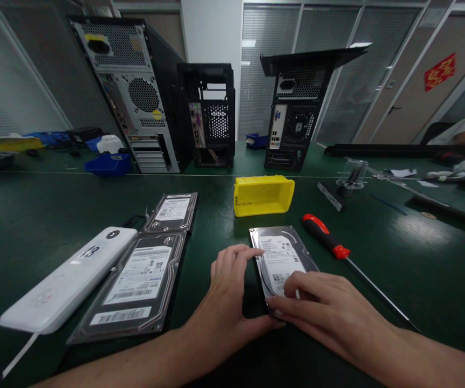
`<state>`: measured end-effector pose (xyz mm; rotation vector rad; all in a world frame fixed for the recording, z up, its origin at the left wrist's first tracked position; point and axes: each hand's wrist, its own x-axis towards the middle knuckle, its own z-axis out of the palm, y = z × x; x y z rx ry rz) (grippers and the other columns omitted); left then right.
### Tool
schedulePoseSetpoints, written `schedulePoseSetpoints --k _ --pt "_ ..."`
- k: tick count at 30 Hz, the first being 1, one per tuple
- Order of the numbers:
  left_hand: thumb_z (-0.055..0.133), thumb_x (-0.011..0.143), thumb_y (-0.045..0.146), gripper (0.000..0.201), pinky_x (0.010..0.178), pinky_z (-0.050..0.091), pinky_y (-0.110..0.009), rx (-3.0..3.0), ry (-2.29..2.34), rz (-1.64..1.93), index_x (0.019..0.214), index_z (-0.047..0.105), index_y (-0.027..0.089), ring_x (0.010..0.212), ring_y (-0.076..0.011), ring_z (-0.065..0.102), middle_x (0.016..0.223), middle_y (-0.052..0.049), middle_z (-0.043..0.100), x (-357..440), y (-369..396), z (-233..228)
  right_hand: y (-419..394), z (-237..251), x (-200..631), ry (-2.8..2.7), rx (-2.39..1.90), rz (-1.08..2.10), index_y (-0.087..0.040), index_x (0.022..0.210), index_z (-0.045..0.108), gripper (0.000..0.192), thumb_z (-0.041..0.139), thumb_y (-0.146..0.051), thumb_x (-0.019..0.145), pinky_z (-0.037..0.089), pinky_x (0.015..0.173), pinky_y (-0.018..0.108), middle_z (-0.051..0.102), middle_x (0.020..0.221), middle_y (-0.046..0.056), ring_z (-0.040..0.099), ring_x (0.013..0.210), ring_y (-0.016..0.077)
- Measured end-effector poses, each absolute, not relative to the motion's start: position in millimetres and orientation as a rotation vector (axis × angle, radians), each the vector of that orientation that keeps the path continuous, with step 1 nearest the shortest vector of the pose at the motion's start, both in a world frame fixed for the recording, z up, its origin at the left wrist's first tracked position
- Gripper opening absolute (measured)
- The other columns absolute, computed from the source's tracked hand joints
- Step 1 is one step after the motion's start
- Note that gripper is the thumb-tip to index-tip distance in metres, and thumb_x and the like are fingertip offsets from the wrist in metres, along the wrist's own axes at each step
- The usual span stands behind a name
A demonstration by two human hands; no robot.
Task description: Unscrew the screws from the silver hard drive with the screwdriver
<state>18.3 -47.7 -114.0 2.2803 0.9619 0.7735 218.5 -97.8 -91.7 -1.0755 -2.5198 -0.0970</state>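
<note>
A silver hard drive [281, 256] with a white label lies on the green table in front of me, its near end partly covered by my fingers. My left hand [232, 285] curves round its left near corner, index fingertip at the left edge and thumb by the near edge. Over the near right part, my right hand [321, 302] has its fingers bent, with the thumb at the drive's near edge. Whether anything small sits between those right fingers cannot be seen. Right of the drive lies a red and black screwdriver [337, 250], its shaft pointing toward me.
Two more hard drives, a near one [135, 285] and a far one [173, 210], lie left beside a white power bank [70, 280]. A yellow bin [262, 196] lies ahead. Computer cases [135, 97] stand at the back. Small parts and a clear cup [354, 172] are at right.
</note>
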Motion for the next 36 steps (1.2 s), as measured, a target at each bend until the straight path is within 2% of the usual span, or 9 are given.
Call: schedulePoseSetpoints --k 3,8,14,22,31,36 --pt "0.078 0.064 0.031 0.071 0.096 0.037 -0.048 2.28 0.952 0.764 0.122 0.038 0.025 0.115 -0.0298 0.039 0.125 -0.009 0.04 17.8 -47.7 -114.7 -96.3 -90.1 216.8 -2.556 -1.063 -0.153 -0.025 0.102 0.065 0.024 0.043 -0.024 0.092 0.034 0.048 0.025 0.061 0.075 0.001 0.054 0.057 0.013" --pt "0.078 0.065 0.031 0.071 0.097 0.036 -0.048 2.283 0.937 0.762 0.123 0.038 0.025 0.117 -0.0298 0.039 0.126 -0.009 0.041 17.2 -48.7 -114.9 -97.4 -91.6 217.4 -2.53 -1.075 -0.081 -0.024 0.102 0.066 0.028 0.038 -0.024 0.094 0.04 0.052 0.025 0.063 0.079 0.002 0.057 0.062 0.0134" --pt "0.08 0.062 0.034 0.077 0.097 0.037 -0.05 2.277 0.938 0.765 0.125 0.038 0.026 0.117 -0.0309 0.039 0.127 -0.009 0.041 16.7 -48.0 -115.8 -98.3 -91.5 220.8 -2.486 -1.142 0.099 -0.023 0.101 0.068 0.027 0.043 -0.024 0.092 0.046 0.056 0.024 0.063 0.081 0.003 0.06 0.067 0.0133" --pt "0.079 0.063 0.033 0.076 0.098 0.036 -0.052 2.274 0.941 0.763 0.126 0.037 0.026 0.118 -0.0323 0.038 0.127 -0.009 0.043 17.6 -47.8 -114.0 -94.5 -101.1 216.8 -2.319 -1.162 0.34 -0.022 0.098 0.071 0.021 0.052 -0.023 0.089 0.043 0.057 0.019 0.061 0.078 0.001 0.059 0.069 0.009" --pt "0.08 0.063 0.032 0.078 0.097 0.036 -0.049 2.283 0.942 0.768 0.126 0.035 0.025 0.117 -0.0308 0.039 0.126 -0.009 0.042 17.9 -47.9 -116.8 -94.4 -107.2 217.0 -2.225 -1.142 0.335 -0.02 0.096 0.071 0.02 0.052 -0.02 0.089 0.042 0.054 0.019 0.059 0.073 0.002 0.057 0.065 0.0087" --pt "0.08 0.064 0.033 0.069 0.093 0.039 -0.047 2.275 0.932 0.776 0.119 0.039 0.025 0.111 -0.0296 0.042 0.12 -0.008 0.044 17.8 -49.0 -116.4 -97.6 -107.7 218.8 -2.273 -1.141 0.249 -0.022 0.099 0.071 0.022 0.052 -0.022 0.089 0.04 0.054 0.021 0.06 0.072 0.002 0.057 0.065 0.0095"
